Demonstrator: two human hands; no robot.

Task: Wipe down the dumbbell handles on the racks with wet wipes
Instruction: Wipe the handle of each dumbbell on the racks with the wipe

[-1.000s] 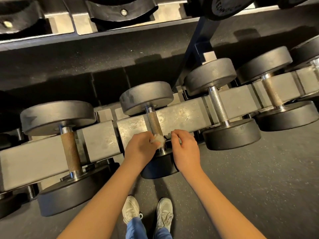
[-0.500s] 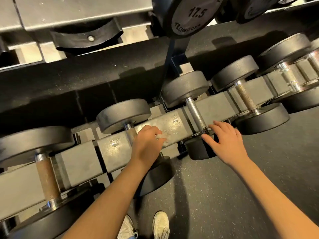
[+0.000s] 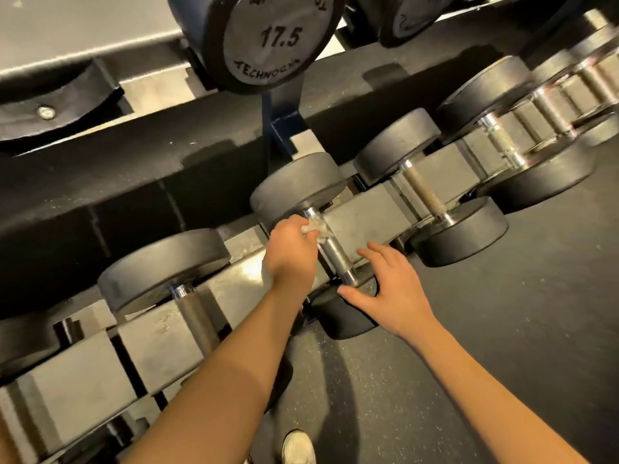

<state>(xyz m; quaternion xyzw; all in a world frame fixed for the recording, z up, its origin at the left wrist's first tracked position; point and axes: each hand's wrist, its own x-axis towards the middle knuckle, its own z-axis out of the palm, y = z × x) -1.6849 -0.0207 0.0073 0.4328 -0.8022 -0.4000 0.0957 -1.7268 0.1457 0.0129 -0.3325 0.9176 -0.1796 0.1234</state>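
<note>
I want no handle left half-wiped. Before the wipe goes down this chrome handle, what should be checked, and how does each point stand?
1. Grip on the wet wipe: ok, pinched in the left hand.
2. Wipe against the chrome handle: ok, at its far end.
3. Handle below the wipe bare: ok.
4. Steadying by the right hand: ok, fingers spread, thumb at the near dumbbell head.
5. Wipe wet enough: cannot tell.

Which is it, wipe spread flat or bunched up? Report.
Bunched up: the wipe shows as a crumpled wad pinched in the left hand against the dumbbell handle.
</note>
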